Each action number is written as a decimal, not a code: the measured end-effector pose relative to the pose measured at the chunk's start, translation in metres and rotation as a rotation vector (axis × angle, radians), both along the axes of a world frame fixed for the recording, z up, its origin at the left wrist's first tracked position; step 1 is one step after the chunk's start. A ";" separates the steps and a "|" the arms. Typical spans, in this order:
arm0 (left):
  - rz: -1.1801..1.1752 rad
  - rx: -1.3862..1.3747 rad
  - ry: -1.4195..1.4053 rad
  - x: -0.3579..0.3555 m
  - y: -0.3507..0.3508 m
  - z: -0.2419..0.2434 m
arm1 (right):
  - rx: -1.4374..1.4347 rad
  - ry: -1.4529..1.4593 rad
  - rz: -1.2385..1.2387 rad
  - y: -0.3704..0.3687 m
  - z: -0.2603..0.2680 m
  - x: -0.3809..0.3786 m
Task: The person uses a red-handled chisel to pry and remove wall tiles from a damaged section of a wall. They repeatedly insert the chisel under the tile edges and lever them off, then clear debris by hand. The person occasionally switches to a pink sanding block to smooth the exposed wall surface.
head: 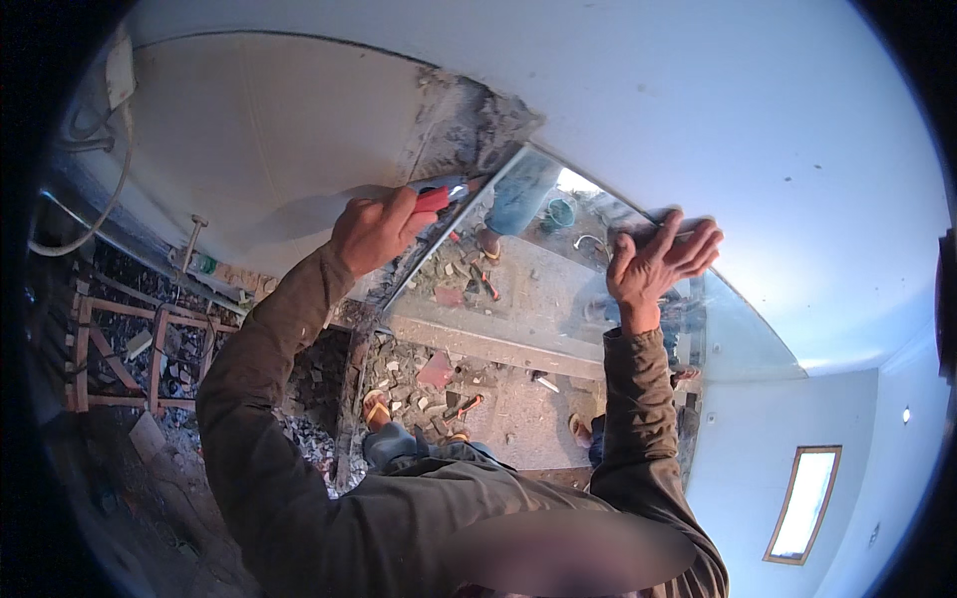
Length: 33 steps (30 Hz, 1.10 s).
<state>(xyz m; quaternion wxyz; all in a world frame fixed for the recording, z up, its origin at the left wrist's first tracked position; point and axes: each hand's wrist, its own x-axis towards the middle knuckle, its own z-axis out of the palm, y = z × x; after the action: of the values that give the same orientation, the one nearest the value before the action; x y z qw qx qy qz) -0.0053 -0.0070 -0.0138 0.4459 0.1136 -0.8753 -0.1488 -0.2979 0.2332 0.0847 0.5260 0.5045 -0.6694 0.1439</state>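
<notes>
My left hand is closed around a red object, perhaps a tool handle, beside the left edge of a large mirror-like panel. What lies just beyond the red object is unclear. My right hand is spread against the panel's upper edge, its fingers apart and nothing gripped. In the panel's glossy face the floor, a leg and a hammer appear reflected. Along the panel's left side runs rough, broken wall. Above it spreads a pale, smooth wall surface.
On the floor lie a hammer with an orange-and-black handle, broken tile rubble and a reddish tile piece. Another person's foot is near my right arm. A wooden frame and a looped cable are at left.
</notes>
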 end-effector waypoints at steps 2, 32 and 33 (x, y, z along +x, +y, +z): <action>-0.014 0.057 0.052 -0.005 0.004 -0.011 | 0.011 -0.020 -0.009 0.000 -0.001 -0.001; 0.054 0.323 0.198 0.009 0.033 0.038 | -0.031 -0.052 0.049 0.000 -0.003 0.000; 0.054 0.341 0.202 0.009 0.031 0.038 | -0.032 -0.050 0.048 0.000 -0.003 0.000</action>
<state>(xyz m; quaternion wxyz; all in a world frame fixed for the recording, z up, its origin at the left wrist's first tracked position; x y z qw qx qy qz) 0.0038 0.0239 0.0243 0.5095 0.1956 -0.7849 -0.2934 -0.2977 0.2332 0.0818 0.5135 0.5082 -0.6676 0.1799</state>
